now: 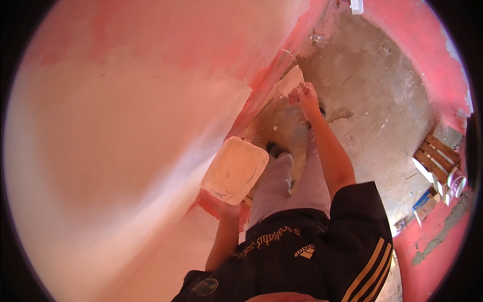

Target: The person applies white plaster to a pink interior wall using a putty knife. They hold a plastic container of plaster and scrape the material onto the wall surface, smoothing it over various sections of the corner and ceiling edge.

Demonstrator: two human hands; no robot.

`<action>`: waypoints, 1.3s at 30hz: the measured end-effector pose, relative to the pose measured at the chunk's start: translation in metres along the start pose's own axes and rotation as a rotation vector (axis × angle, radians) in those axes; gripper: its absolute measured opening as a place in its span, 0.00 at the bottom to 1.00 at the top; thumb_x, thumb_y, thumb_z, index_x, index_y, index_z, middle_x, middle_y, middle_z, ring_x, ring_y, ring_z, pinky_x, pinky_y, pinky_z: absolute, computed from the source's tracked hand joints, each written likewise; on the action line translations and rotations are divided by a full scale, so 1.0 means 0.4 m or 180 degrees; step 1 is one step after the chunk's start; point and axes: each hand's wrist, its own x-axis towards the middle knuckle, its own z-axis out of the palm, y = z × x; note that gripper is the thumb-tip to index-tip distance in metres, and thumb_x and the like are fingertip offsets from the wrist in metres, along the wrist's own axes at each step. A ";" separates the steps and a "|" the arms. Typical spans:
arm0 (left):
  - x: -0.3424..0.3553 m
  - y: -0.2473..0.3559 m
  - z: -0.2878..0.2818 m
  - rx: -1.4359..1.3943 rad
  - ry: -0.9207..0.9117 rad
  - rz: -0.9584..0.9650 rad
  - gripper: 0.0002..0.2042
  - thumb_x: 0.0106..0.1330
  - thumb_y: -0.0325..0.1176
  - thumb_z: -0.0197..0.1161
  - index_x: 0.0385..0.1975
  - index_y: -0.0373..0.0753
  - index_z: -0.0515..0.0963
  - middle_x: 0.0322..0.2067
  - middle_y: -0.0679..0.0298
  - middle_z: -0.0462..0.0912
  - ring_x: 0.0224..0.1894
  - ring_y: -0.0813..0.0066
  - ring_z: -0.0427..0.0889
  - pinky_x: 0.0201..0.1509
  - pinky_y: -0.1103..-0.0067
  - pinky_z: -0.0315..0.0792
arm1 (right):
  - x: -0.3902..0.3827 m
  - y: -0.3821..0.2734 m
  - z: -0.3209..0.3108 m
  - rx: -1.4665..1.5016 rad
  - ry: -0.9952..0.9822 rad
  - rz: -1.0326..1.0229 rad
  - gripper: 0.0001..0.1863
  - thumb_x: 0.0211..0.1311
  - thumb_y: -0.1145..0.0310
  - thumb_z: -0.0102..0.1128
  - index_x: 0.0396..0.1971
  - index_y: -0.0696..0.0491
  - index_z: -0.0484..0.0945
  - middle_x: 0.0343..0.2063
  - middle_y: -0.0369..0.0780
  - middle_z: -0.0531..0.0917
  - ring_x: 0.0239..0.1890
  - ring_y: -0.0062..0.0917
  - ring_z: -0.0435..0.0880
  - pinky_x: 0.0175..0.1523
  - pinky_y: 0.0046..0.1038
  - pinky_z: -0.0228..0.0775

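My left hand point(227, 208), mostly hidden, grips a pale, rounded rectangular tray point(234, 167) from below, beside the wall. The tray's surface is smeared with pale material. Up and to the right, my right hand point(308, 100) is closed on a wide, flat putty knife point(292, 79), whose blade looks coated in the same pale material. The blade is near the lower edge of the left-hand wall point(126, 121), which is covered in pale coating with pink patches and a redder band along the bottom; whether the blade touches it I cannot tell.
The stained concrete floor point(372, 80) lies below my legs. On the right stand a slatted wooden piece point(433, 155), a purple-and-white container point(456, 182) and a flat blue-edged item point(423, 204), near a pink wall point(417, 35) with grey patches. A small white object point(356, 6) is at the top.
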 end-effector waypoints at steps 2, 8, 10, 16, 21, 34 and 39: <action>0.007 0.028 -0.018 0.1210 -0.0594 0.0748 0.33 0.75 0.62 0.33 0.67 0.40 0.59 0.65 0.61 0.65 0.68 0.62 0.65 0.71 0.63 0.62 | 0.046 0.057 0.088 -0.0128 0.0156 -0.0074 0.10 0.70 0.75 0.52 0.49 0.55 0.73 0.27 0.34 0.78 0.28 0.18 0.78 0.31 0.23 0.72; -0.012 0.036 0.020 -0.0213 0.0138 -0.0318 0.38 0.70 0.68 0.33 0.69 0.45 0.60 0.68 0.63 0.63 0.69 0.62 0.63 0.70 0.62 0.63 | 0.130 0.212 0.164 -0.1551 0.0668 -0.0487 0.12 0.67 0.74 0.52 0.48 0.55 0.77 0.29 0.43 0.82 0.30 0.32 0.81 0.37 0.30 0.74; -0.013 0.063 0.018 0.0106 0.0379 -0.0180 0.38 0.70 0.68 0.33 0.70 0.46 0.60 0.68 0.64 0.64 0.69 0.62 0.64 0.70 0.62 0.63 | 0.087 0.206 0.320 -0.1516 0.0686 -0.0754 0.16 0.65 0.72 0.53 0.52 0.52 0.78 0.34 0.50 0.82 0.33 0.40 0.82 0.41 0.35 0.73; -0.001 0.032 0.009 0.0669 0.0769 -0.0178 0.41 0.68 0.71 0.35 0.71 0.45 0.58 0.69 0.62 0.62 0.69 0.61 0.64 0.71 0.62 0.63 | -0.195 0.402 0.392 -0.1828 0.0377 -0.0177 0.21 0.64 0.73 0.54 0.57 0.46 0.78 0.41 0.54 0.83 0.45 0.49 0.83 0.48 0.40 0.74; -0.009 0.052 -0.052 0.0721 0.0559 -0.0095 0.41 0.68 0.72 0.37 0.71 0.45 0.57 0.69 0.63 0.62 0.69 0.60 0.63 0.71 0.62 0.61 | -0.077 0.295 0.256 -0.1826 0.0711 0.0012 0.21 0.64 0.77 0.50 0.56 0.51 0.78 0.41 0.55 0.82 0.42 0.48 0.84 0.44 0.38 0.74; 0.000 0.082 -0.003 0.0064 0.0241 -0.0199 0.34 0.74 0.64 0.29 0.67 0.46 0.61 0.64 0.67 0.66 0.67 0.70 0.65 0.70 0.67 0.62 | -0.125 0.350 0.254 -0.1235 -0.0074 -0.0233 0.16 0.62 0.79 0.51 0.49 0.59 0.81 0.40 0.50 0.85 0.41 0.33 0.84 0.48 0.33 0.74; 0.010 0.046 -0.005 0.0576 0.0304 -0.0053 0.34 0.74 0.64 0.29 0.68 0.45 0.59 0.66 0.66 0.64 0.68 0.69 0.63 0.70 0.66 0.62 | 0.230 0.180 0.139 -0.1588 0.0967 -0.0890 0.20 0.61 0.82 0.50 0.51 0.53 0.82 0.32 0.44 0.81 0.33 0.29 0.76 0.42 0.27 0.72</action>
